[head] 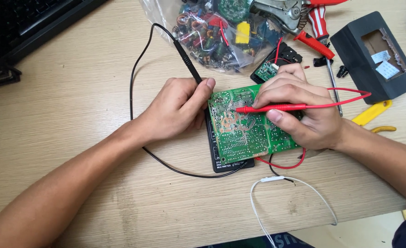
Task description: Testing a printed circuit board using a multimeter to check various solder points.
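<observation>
A green circuit board lies solder side up on a black multimeter in the middle of the wooden desk. My left hand grips a black test probe at the board's left edge. My right hand holds a red test probe like a pen, its tip touching the board's upper middle. The black lead loops off to the left. The red lead curls to the right and back under my right hand.
A clear bag of electronic parts lies at the back. Red-handled pliers, a small black module, a dark box with a cutout, yellow-handled tools and a white cable surround the board. A black keyboard sits top left.
</observation>
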